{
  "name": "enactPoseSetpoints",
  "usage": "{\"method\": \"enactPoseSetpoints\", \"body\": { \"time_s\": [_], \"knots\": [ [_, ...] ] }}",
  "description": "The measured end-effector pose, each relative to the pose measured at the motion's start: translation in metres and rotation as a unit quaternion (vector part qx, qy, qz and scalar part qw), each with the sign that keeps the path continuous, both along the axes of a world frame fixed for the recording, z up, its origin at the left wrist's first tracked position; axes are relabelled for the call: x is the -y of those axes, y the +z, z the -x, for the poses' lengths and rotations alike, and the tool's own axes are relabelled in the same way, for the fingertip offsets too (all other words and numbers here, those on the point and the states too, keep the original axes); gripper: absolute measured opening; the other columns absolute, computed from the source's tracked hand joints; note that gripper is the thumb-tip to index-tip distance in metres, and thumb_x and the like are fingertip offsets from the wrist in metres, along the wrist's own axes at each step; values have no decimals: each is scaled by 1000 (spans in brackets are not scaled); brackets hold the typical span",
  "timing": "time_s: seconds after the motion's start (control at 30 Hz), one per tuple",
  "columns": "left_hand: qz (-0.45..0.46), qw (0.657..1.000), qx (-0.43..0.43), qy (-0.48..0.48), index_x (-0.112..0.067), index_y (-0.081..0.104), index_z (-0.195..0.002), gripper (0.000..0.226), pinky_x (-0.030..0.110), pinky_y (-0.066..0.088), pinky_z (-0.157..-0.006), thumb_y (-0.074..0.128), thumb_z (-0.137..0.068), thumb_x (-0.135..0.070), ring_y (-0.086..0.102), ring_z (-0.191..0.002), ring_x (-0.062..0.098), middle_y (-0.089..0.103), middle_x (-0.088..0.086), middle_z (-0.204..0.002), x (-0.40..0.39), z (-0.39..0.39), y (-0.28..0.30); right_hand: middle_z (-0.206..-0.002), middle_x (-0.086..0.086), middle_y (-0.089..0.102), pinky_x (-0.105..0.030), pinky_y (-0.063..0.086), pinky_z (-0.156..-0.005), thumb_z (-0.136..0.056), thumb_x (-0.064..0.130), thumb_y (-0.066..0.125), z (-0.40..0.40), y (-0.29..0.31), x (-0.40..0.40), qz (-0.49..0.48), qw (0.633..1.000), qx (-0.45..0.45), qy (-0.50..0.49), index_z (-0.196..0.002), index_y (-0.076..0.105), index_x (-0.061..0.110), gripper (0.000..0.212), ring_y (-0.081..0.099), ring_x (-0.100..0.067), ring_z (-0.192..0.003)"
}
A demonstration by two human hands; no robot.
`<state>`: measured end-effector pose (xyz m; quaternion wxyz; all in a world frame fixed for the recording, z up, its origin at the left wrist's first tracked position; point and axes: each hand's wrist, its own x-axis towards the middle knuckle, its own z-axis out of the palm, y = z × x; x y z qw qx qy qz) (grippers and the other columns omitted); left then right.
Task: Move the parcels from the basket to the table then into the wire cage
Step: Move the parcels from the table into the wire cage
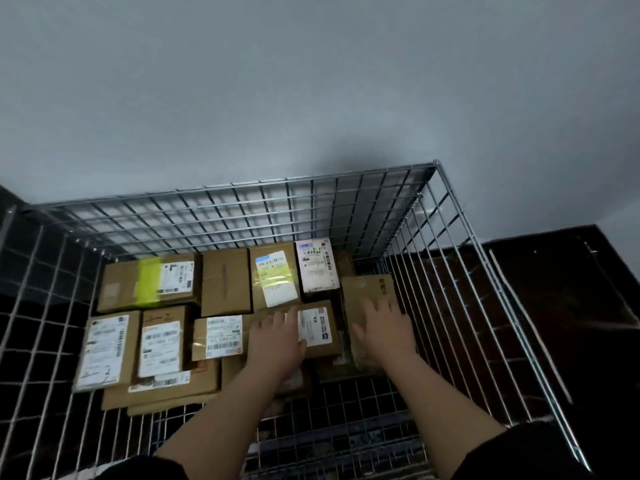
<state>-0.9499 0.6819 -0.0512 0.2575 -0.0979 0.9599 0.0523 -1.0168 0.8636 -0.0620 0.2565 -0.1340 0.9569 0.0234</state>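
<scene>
Two hands (277,337) (384,327), eleven-odd parcels (225,282)

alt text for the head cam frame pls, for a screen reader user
Seen from above, a person's left hand and right hand lie flat on cardboard parcels packed inside a wire cage. Most parcels carry white shipping labels; one has a yellow-green tape band.

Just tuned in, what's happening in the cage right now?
A person is reaching down into the wire cage with both hands. The left hand lies flat on a labelled parcel; the right hand lies flat on a plain brown parcel beside it. About a dozen cardboard parcels already cover the cage floor.
</scene>
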Motion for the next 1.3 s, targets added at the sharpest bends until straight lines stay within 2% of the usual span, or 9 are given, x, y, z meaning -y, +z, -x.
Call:
{"method": "enactPoseSetpoints", "body": {
  "time_s": [0.13, 0.27, 0.43, 0.57, 0.77, 0.9, 1.03, 1.3],
  "knots": [
    [34, 999, -39, 11, -18, 40, -133, 45, 36, 41, -88, 41, -95, -42, 56, -112, 25, 55, 5, -128, 23, -3, 75, -139, -7, 47, -35, 40, -93, -100, 43, 37, 1, 70, 25, 38, 996, -65, 37, -138, 41, 17, 47, 45, -24, -125],
    [58, 993, -94, 31, -16, 41, -122, 34, 34, 40, -77, 43, -95, -37, 60, -104, 27, 57, 6, -120, 51, -22, 151, -134, -7, 49, -34, 43, -93, -99, 38, 41, -9, 144, 55, 60, 989, -120, 69, -134, 43, 15, 42, 46, -23, -121],
    [91, 980, -164, 66, -16, 39, -125, 38, 32, 44, -78, 45, -93, -36, 60, -107, 26, 58, 7, -122, 90, -69, 232, -126, -4, 55, -31, 44, -88, -97, 32, 43, -45, 233, 96, 104, 974, -186, 81, -124, 51, 15, 33, 50, -21, -115],
    [117, 967, -210, 85, -17, 44, -121, 35, 34, 45, -83, 44, -93, -37, 60, -107, 25, 58, 6, -121, 119, -125, 279, -131, -7, 54, -35, 42, -95, -96, 31, 43, -92, 293, 128, 122, 963, -222, 95, -128, 50, 13, 38, 47, -24, -122],
    [140, 947, -261, 125, -16, 44, -125, 38, 35, 44, -86, 43, -93, -38, 56, -113, 27, 54, 8, -126, 158, -224, 350, -129, -9, 54, -37, 45, -90, -95, 29, 44, -186, 368, 171, 135, 947, -262, 124, -127, 49, 11, 37, 49, -27, -120],
    [149, 935, -280, 160, -16, 47, -124, 40, 34, 44, -86, 45, -92, -39, 57, -112, 27, 57, 8, -123, 186, -283, 387, -129, -9, 54, -37, 44, -90, -95, 30, 45, -239, 405, 207, 162, 937, -269, 150, -127, 50, 12, 37, 49, -28, -120],
    [154, 923, -286, 206, -17, 47, -121, 37, 32, 45, -78, 44, -92, -39, 60, -105, 27, 60, 6, -118, 223, -335, 409, -128, -10, 55, -37, 45, -89, -96, 32, 45, -284, 430, 255, 186, 927, -259, 199, -128, 50, 12, 38, 50, -28, -119],
    [180, 894, -258, 320, -16, 46, -118, 33, 32, 45, -73, 43, -94, -38, 61, -100, 27, 61, 6, -113, 288, -403, 426, -128, -12, 56, -38, 46, -88, -93, 28, 46, -318, 450, 361, 223, 906, -219, 285, -127, 51, 11, 39, 52, -31, -119]
  ]
}}
